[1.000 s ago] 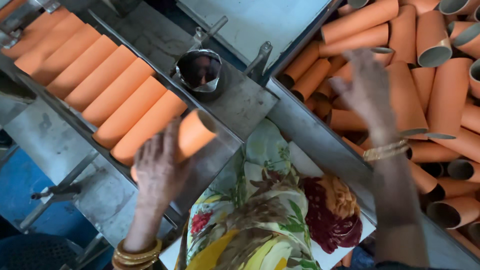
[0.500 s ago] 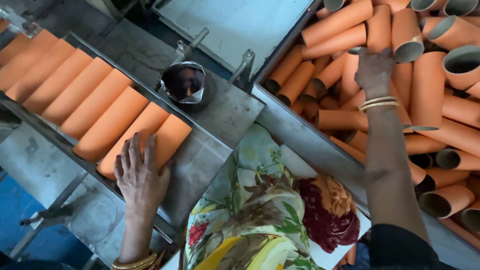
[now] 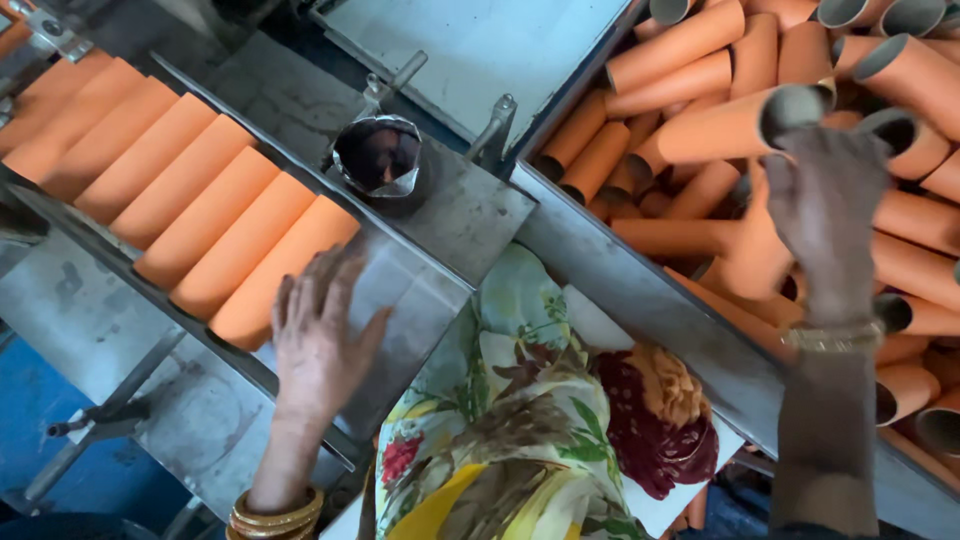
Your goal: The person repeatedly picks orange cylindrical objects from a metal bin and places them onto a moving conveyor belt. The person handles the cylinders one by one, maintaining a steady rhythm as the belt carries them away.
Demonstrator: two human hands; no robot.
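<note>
Several orange cardboard tubes lie side by side in a row on a slanted metal tray. My left hand rests flat on the tray with its fingers spread. Its fingertips touch the nearest tube of the row. To the right, a metal bin holds a loose pile of the same orange tubes. My right hand is raised over this pile. Its fingers are closed around the open end of one orange tube, which points left.
A round metal holder with a shiny dark opening stands on the plate behind the tray, with two metal pegs beside it. Floral cloth covers my lap between tray and bin. A blue floor and a metal frame show lower left.
My left hand has set the last tube into the row and now lies flat beside it. My right hand reached deeper into the bin and closed on a tube.
</note>
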